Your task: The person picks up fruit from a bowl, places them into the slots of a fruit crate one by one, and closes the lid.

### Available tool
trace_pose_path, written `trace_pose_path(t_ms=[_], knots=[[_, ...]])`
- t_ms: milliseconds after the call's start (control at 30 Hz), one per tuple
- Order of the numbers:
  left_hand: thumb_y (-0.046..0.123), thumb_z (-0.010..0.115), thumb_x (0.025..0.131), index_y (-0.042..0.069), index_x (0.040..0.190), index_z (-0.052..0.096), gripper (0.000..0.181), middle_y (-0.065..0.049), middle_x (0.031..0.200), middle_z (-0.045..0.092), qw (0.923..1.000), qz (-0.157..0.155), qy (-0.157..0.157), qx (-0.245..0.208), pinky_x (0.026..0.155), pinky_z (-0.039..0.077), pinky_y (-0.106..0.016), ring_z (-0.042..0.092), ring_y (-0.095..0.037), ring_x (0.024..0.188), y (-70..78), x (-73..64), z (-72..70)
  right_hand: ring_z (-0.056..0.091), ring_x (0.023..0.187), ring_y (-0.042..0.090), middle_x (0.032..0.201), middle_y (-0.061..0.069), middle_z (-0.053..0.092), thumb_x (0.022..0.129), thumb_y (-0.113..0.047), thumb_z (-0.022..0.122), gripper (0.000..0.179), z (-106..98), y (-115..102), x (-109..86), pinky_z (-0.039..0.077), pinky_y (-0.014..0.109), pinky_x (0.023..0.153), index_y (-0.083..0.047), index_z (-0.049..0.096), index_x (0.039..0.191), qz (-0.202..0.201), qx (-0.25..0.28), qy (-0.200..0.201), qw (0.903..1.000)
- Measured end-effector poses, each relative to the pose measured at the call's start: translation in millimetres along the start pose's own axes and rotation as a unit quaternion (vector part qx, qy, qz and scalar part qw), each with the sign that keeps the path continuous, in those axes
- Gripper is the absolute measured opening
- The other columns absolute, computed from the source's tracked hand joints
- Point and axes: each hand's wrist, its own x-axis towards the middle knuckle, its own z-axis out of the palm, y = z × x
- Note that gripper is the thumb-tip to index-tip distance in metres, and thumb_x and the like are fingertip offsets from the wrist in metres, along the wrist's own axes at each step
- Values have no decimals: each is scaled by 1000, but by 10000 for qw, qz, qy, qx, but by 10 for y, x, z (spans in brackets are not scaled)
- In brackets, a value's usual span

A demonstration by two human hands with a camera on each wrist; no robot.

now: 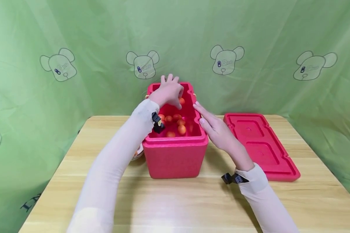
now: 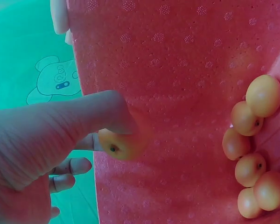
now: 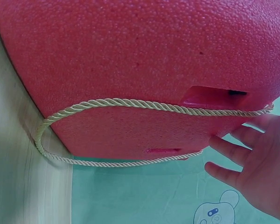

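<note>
A deep red foam box stands lidless on the table, with several small round orange fruits lying inside on its floor. Over the far part of its opening, my left hand pinches one orange fruit between thumb and forefinger; its other fingers are spread. The left wrist view shows that fruit close to the box's inner wall, above the others. My right hand rests on the right rim with fingers nearly straight. A twisted cream rope hangs along the box's outer side, below that hand.
To the right lies the red lid, flat on the wooden table. A bowl with orange pieces is partly hidden at the box's left side. Behind the table hangs a green curtain with bear faces.
</note>
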Motion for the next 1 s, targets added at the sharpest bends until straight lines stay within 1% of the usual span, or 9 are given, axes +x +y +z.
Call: trace_pose_path(t_ms=[167, 433, 633, 767, 900, 1000], knots=[[39, 82, 80, 17, 99, 69, 31, -9, 126, 50, 10000, -16, -66, 25, 111, 22, -54, 33, -30, 130, 3, -5, -15, 29, 155, 25, 169, -2, 25, 106, -32, 46, 58, -8, -2, 2, 40, 60, 113, -29, 29, 161, -30, -8, 33, 10000], [40, 82, 81, 19, 116, 67, 44, -11, 131, 49, 9999, -92, -130, 54, 109, 23, -54, 34, -31, 130, 1, 4, 10, 29, 155, 26, 170, -3, 24, 106, -32, 46, 58, -5, 4, -2, 38, 60, 114, -30, 29, 161, -37, -35, 19, 10000], [41, 82, 81, 18, 116, 68, 44, -10, 130, 49, 9999, -80, -82, 49, 109, 23, -54, 34, -31, 130, -13, 12, 30, 29, 155, 25, 169, -4, 25, 107, -33, 45, 57, 1, 3, -4, 36, 59, 116, -31, 29, 161, -68, -60, 37, 10000], [41, 81, 81, 18, 117, 68, 45, -10, 129, 49, 10000, -43, -29, 6, 109, 23, -54, 34, -31, 129, -12, 11, 24, 29, 155, 25, 169, -3, 25, 107, -33, 45, 57, 2, 3, -4, 37, 60, 115, -32, 29, 161, -52, -70, 38, 10000], [42, 79, 83, 19, 116, 67, 43, -10, 129, 49, 9999, -42, 11, -133, 109, 22, -54, 33, -30, 129, -15, 13, 2, 29, 155, 25, 169, -4, 24, 107, -33, 45, 57, 3, 12, -2, 37, 60, 115, -32, 29, 161, -39, -71, 32, 10000], [45, 78, 84, 20, 114, 67, 41, -9, 128, 49, 9996, -41, 109, -256, 106, 22, -52, 33, -29, 126, -23, 19, -29, 29, 155, 25, 169, -4, 24, 107, -33, 45, 57, 2, 13, -1, 36, 60, 115, -31, 29, 161, -62, -86, 30, 9999]])
